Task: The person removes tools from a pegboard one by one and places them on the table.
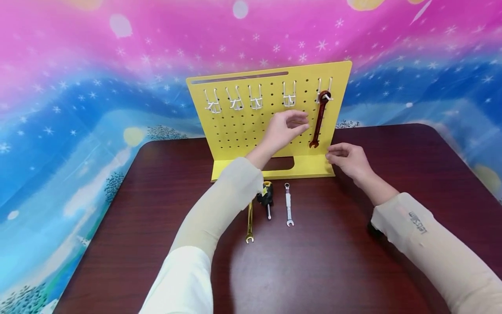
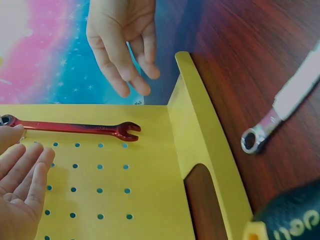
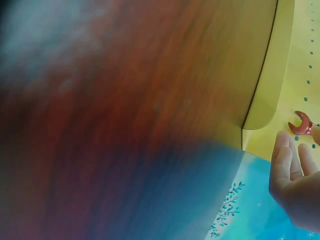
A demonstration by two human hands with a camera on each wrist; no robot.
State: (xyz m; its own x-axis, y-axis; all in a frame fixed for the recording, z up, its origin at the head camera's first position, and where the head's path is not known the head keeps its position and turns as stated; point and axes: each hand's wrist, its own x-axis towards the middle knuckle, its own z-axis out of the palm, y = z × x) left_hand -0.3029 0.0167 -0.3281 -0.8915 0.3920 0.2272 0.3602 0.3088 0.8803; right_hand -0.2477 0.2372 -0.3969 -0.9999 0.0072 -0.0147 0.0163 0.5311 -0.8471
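A red combination wrench (image 1: pixel 320 120) hangs by its ring end on the rightmost white hook of a yellow pegboard (image 1: pixel 310 165), open end down. Just left of the wrench is my left hand (image 1: pixel 283 127), its fingers loosely bent and nothing held. In the left wrist view, those fingers (image 2: pixel 33 185) lie close to the wrench's ring end. My right hand (image 1: pixel 350 161) hovers by the board's lower right corner, below the wrench, with relaxed fingers and no object in it. Both hands are off the wrench's shaft.
More white wire hooks (image 1: pixel 256 102) run along the board's top, bare. On the dark wood table (image 1: pixel 313 261), before the board, lie a gold wrench (image 1: pixel 250 222), a stubby black-and-yellow screwdriver (image 1: pixel 266 195) and a silver wrench (image 1: pixel 288 204). A patterned cloth (image 1: pixel 78 113) hangs behind.
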